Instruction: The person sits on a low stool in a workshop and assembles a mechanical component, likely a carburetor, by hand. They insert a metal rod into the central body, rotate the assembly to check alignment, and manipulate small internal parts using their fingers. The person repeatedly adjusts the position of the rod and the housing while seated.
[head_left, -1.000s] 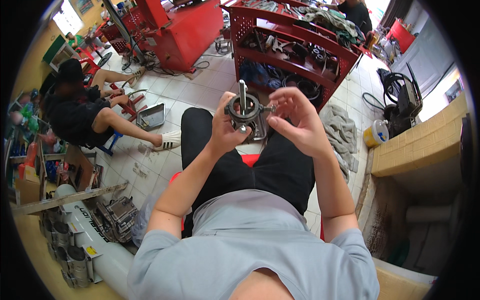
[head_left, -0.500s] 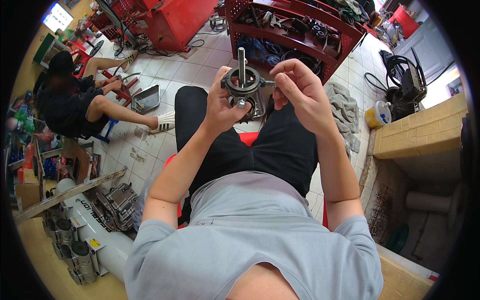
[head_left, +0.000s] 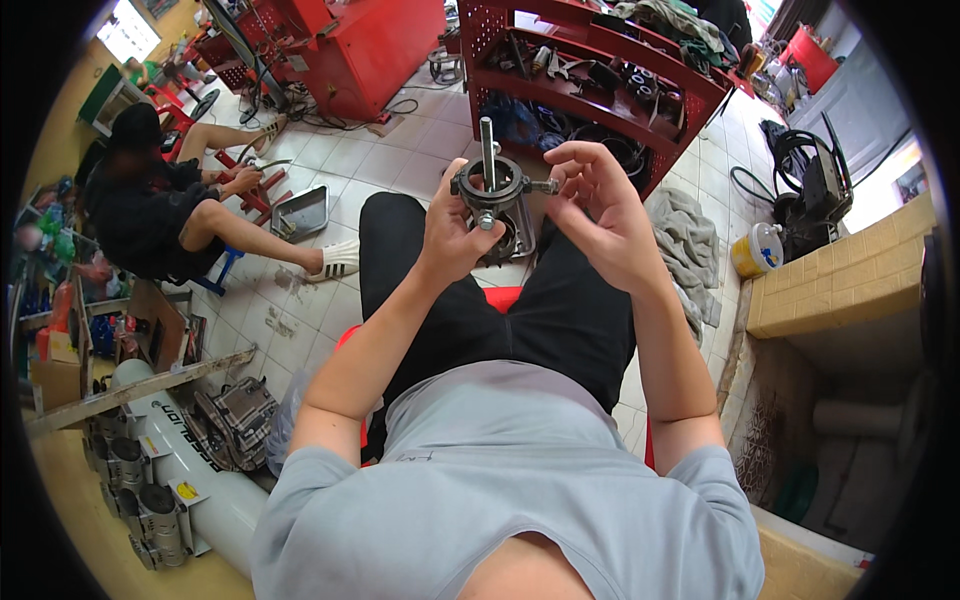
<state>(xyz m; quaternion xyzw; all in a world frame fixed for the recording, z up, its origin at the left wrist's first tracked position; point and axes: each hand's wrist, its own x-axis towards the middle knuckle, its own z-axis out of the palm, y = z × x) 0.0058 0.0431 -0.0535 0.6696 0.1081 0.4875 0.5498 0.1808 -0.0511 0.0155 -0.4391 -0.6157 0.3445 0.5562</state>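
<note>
Right grip (head_left: 607,228) just beside side screw (head_left: 542,186); contact unclear. Open air above right grip, as far as trolley (head_left: 690,100) blocking far side. Rod (head_left: 487,145) rises across opening of ring (head_left: 490,207), obstructing pass over middle. Left grip (head_left: 452,238) closes off ring's left side. Thighs (head_left: 395,255) flank from below; gap between partly filled by metal object (head_left: 526,235). Right of right thigh, room above rag (head_left: 680,250).

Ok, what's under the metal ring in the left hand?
Lower down, past the metal ring, shows part of what looks like a grey tray. The left hand and ring cover the rest, so its full contents can't be seen.
</note>
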